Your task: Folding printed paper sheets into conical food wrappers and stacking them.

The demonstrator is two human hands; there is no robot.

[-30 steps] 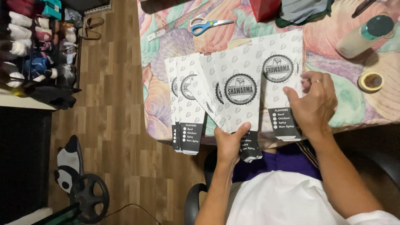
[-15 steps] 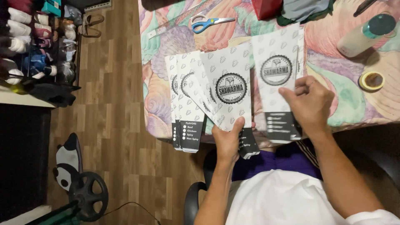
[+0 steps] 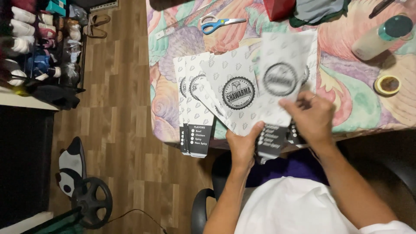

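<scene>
Several flat white paper food sleeves with a round black emblem and a black bottom band lie fanned on the table's near edge (image 3: 197,102). My left hand (image 3: 243,145) pinches the lower edge of one sleeve (image 3: 234,93) in the middle of the fan. My right hand (image 3: 310,117) grips another sleeve (image 3: 281,80), lifted and blurred with motion, over the right end of the fan.
The table wears a colourful shell-patterned cloth (image 3: 346,99). On it lie blue-handled scissors (image 3: 219,24), a bottle with a teal cap (image 3: 379,37), a tape roll (image 3: 388,84) and a red object (image 3: 279,8). Wooden floor, a shoe rack (image 3: 39,52) and a fan base (image 3: 91,201) are to the left.
My right hand has lifted the rightmost sleeve and moved it leftward over the fan. My left hand keeps its pinch on the middle sleeve.
</scene>
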